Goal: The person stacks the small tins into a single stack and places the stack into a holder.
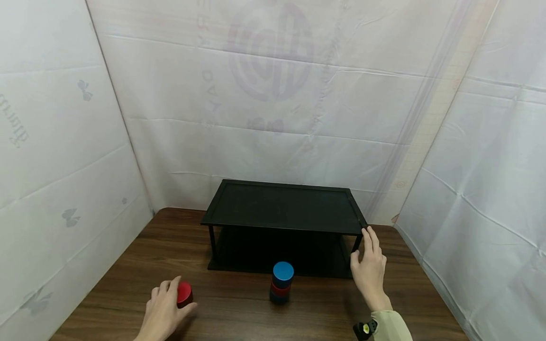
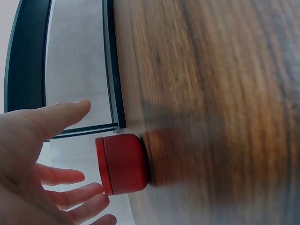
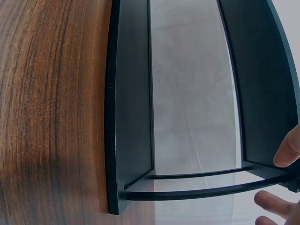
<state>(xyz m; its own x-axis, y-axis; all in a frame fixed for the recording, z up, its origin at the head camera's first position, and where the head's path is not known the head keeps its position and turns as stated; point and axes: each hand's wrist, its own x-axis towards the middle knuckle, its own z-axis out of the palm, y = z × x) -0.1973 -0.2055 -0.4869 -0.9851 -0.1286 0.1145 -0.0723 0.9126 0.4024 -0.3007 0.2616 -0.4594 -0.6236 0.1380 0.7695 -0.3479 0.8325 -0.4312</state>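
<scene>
Left hand (image 1: 163, 307) spread beside the red canister (image 1: 185, 294), front-left of the black shelf (image 1: 281, 206), gripping nothing; right hand (image 1: 370, 269) extended without clasping, fingertips at the shelf's right-front corner, presumably steadying it

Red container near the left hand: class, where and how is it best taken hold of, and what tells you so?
The red container is probably best gripped round its side wall, thumb and fingers opposite, coming from its left. It is a short cylinder standing upright on the table, so its curved wall suits wrapping; the left hand is on that side, thumb and fingers apart.
</scene>
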